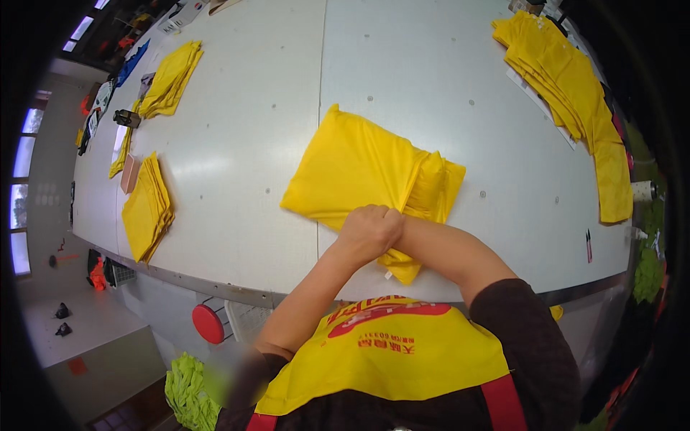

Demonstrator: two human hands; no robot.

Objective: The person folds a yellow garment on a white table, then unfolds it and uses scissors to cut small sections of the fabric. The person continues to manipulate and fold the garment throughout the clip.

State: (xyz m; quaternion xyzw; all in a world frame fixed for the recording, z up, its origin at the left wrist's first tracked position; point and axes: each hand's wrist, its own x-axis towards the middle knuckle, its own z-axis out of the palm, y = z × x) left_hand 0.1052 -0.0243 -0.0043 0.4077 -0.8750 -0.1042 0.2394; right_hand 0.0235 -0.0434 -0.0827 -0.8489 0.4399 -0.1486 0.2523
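A piece of yellow fabric (352, 161) lies on the table in front of me, folded over, with a bunched part at its right and a small white tag at its near corner. My left hand (370, 230) is closed in a fist at its near edge, against my right wrist. What the fist grips is hard to make out. My right forearm (449, 248) reaches in from the right to the same spot. My right hand is hidden behind the left one and the cloth.
Stacks of yellow fabric lie at the left (149, 208), far left (172, 79) and along the right edge (568, 79) of the white table (237, 144). A pen-like tool (589, 246) lies near the right edge. A red stool (208, 324) stands below the table's front edge.
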